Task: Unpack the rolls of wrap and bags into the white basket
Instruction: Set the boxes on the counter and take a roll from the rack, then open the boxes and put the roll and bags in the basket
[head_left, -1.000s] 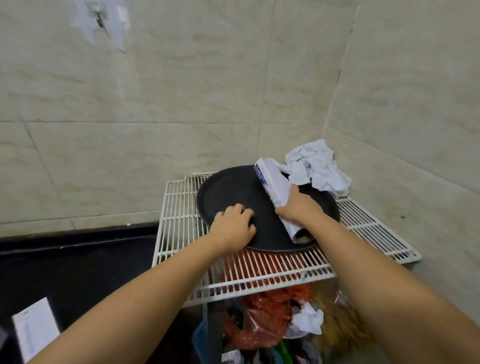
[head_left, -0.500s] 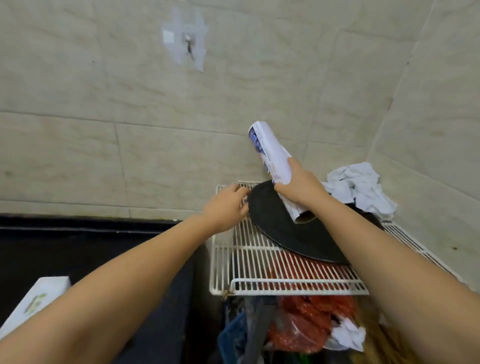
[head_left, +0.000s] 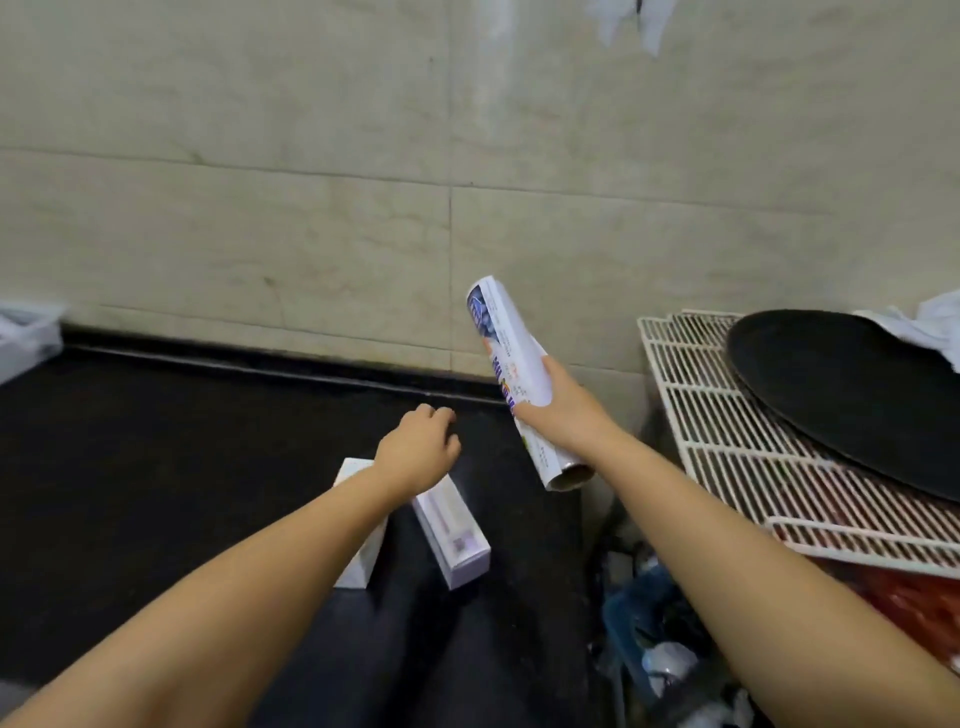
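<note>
Right hand (head_left: 563, 410) closed around a tilted roll of wrap (head_left: 511, 374); left hand (head_left: 418, 452), fingers loosely curled and empty, above two white boxes (head_left: 457, 535) on the dark surface (head_left: 156, 467).

I see a white printed roll of wrap (head_left: 511, 366) with a smooth, slightly glossy film skin, mid-frame. The black counter (head_left: 156, 467) at lower left looks matt. Two white cardboard boxes (head_left: 451, 535) on it have a smooth satin finish. At right, a white coated wire rack (head_left: 727, 467) carries a round matt black tray (head_left: 857, 395). The beige wall tiles (head_left: 260, 208) above look smooth, faintly veined.
</note>
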